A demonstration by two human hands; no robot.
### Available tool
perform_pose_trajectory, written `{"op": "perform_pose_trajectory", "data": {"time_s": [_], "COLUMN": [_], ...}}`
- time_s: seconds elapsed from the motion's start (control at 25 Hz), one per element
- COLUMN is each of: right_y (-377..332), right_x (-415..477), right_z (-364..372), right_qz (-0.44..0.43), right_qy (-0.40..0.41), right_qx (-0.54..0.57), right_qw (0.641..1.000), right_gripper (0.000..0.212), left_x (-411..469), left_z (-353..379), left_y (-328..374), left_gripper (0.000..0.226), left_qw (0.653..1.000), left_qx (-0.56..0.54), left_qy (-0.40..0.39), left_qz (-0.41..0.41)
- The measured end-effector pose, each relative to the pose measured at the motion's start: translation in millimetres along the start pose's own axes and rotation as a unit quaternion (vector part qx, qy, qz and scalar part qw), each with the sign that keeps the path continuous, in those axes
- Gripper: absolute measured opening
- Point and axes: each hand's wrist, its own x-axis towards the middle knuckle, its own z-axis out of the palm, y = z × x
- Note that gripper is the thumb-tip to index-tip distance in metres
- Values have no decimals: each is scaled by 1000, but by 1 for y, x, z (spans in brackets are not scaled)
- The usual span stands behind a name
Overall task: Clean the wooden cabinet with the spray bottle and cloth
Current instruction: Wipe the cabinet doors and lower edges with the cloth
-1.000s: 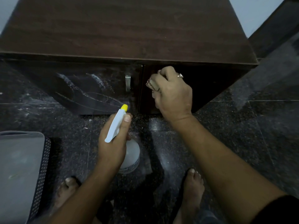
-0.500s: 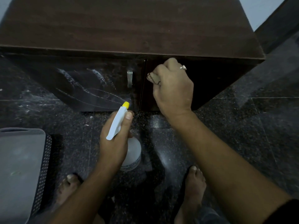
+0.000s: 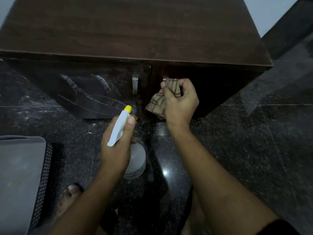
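A low dark wooden cabinet (image 3: 135, 31) with two front doors fills the upper part of the head view. White streaks mark its left door (image 3: 88, 92), which has a metal handle (image 3: 135, 84). My left hand (image 3: 116, 146) grips a white spray bottle (image 3: 135, 160) with a yellow nozzle (image 3: 127, 108) aimed at the gap between the doors. My right hand (image 3: 179, 102) holds a crumpled beige patterned cloth (image 3: 159, 102) against the right door (image 3: 211, 89), covering most of that door's handle.
A dark speckled polished floor (image 3: 245, 150) surrounds the cabinet. A grey plastic stool or bin (image 3: 18, 180) with a perforated side stands at lower left. My bare left foot (image 3: 69, 197) shows below the arms. A pale wall (image 3: 271, 12) is behind the cabinet.
My right hand has dropped lower on the right door and turned, so the cloth now hangs out below and left of the fingers. The left hand with the bottle has stayed put.
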Motion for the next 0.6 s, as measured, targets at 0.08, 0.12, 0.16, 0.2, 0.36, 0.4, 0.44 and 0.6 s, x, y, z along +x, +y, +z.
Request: {"op": "perform_pose_trajectory", "data": {"time_s": [0.08, 0.12, 0.16, 0.2, 0.36, 0.4, 0.44, 0.6], "right_y": [7, 11, 14, 19, 39, 40, 40, 23], "right_x": [1, 1, 0, -1, -4, -5, -6, -13], "right_z": [-5, -7, -9, -9, -1, 4, 8, 15], "right_qz": [-29, -50, -68, -76, -35, -4, 38, 310], "right_qy": [-24, -42, -63, -83, -93, -80, -67, 4], "right_qx": [-18, -34, -52, -70, -104, -88, -60, 203], "right_qw": [999, 997, 994, 991, 990, 993, 995, 929], "right_gripper": [24, 25, 24, 24, 24, 24, 24, 14], "left_x": [1, 1, 1, 1, 2, 3, 4, 5], "left_z": [0, 0, 0, 0, 3, 4, 4, 1], "left_y": [-1, -2, -2, -3, -5, -5, -6, -5], "left_gripper": [31, 33, 33, 32, 27, 28, 30, 32], "left_qw": [1000, 1000, 1000, 1000, 1000, 1000, 1000, 1000], "left_qx": [-1, -1, -1, -2, -2, -1, 3, 1], "left_qy": [1, 1, 2, 3, 7, 6, 5, 7], "left_qz": [-1, -1, -1, 0, 6, 9, 10, 1]}}
